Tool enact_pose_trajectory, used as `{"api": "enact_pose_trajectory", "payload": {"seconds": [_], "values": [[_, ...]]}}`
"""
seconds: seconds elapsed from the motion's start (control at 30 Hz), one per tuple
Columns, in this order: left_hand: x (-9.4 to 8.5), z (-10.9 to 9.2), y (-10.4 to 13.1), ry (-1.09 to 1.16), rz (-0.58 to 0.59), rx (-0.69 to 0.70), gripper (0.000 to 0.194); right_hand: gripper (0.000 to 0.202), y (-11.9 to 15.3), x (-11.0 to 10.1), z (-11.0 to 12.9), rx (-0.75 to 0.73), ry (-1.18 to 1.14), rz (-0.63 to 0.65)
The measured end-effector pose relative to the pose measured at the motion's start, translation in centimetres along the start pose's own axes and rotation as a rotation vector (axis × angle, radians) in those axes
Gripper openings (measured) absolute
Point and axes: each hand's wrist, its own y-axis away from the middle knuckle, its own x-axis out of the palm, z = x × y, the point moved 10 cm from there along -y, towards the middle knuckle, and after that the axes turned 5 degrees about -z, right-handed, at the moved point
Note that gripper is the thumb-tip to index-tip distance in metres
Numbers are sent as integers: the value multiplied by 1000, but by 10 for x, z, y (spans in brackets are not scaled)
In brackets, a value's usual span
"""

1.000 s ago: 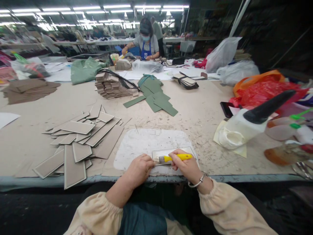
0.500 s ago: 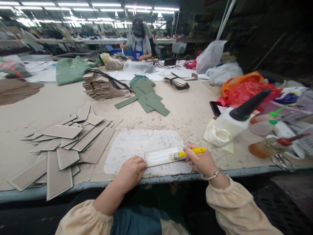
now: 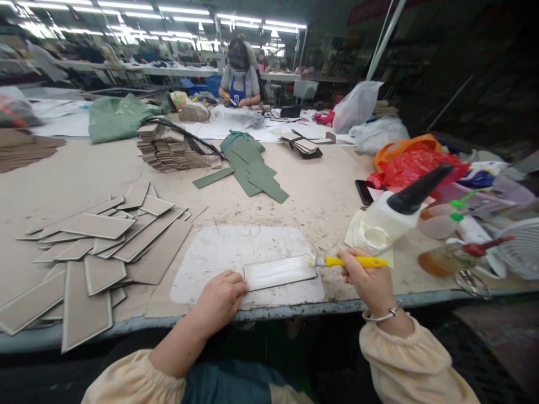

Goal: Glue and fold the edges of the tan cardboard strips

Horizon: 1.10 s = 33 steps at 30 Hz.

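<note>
A narrow panel (image 3: 280,272) coated in wet white lies on the white board (image 3: 210,247) near the table's front edge. Fingers of my left hand (image 3: 223,294) are closed on the panel's left end. My right hand (image 3: 366,280) grips a yellow-handled brush (image 3: 357,262), whose bristles are at the panel's right end. Right of the board stands a white bottle (image 3: 387,216) with a black top, beside a roll of tape (image 3: 370,237). To the left, grey panels with pale edges (image 3: 99,225) are heaped loosely.
Green pieces (image 3: 252,168) and a bundled brown stack (image 3: 168,148) lie farther back. At the right are a phone (image 3: 362,192), a red bag (image 3: 421,165), an amber bottle (image 3: 438,262), scissors (image 3: 474,283) and a white fan (image 3: 520,247). A person (image 3: 239,81) works across the table.
My right hand has moved right with the brush, from over the panel to its right end. My left hand stays at the left end. The camera view has shifted slightly.
</note>
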Motion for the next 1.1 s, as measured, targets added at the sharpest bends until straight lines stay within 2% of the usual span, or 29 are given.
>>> {"api": "enact_pose_trajectory", "payload": {"seconds": [0.1, 0.2, 0.33, 0.43, 0.5, 0.57, 0.63, 0.7, 0.77, 0.87, 0.97, 1.03, 1.1], "values": [[1, 0, 0, 2, 12, -5, 23, 33, 1, 13, -2, 62, -123, 38], [2, 0, 0, 8, 15, -11, 22, 30, 2, 31, -5, 31, -44, 134], [1, 1, 0, 6, 12, -16, 23, 28, 0, 24, -1, -64, 115, 87], [1, -1, -1, 2, 17, -6, 22, 29, 5, 26, 3, 7, -5, 98], [0, -1, -2, 0, 16, -4, 22, 31, 15, 43, 8, 86, -147, 178], [-2, -2, -2, 2, 9, -5, 22, 31, 27, 68, 18, 97, -226, 294], [-3, -2, -2, 2, -3, -1, 23, 29, 37, 88, 26, 68, -215, 385], [-4, -3, -1, 3, -15, 7, 22, 28, 38, 95, 24, 54, -152, 406], [-4, -3, -1, 0, -15, 6, 22, 29, 32, 87, 17, 49, -71, 360], [-3, -2, -1, -11, 4, -9, 22, 30, 16, 60, 8, 7, 61, 263], [-3, -3, -2, -10, 7, -6, 24, 30, 6, 37, 9, -51, 137, 185], [-4, -4, -2, -4, 0, -2, 24, 29, 5, 32, 10, -13, 62, 159], [-4, -3, -2, -3, 1, -6, 24, 31, 11, 39, 11, 71, -99, 173]]}}
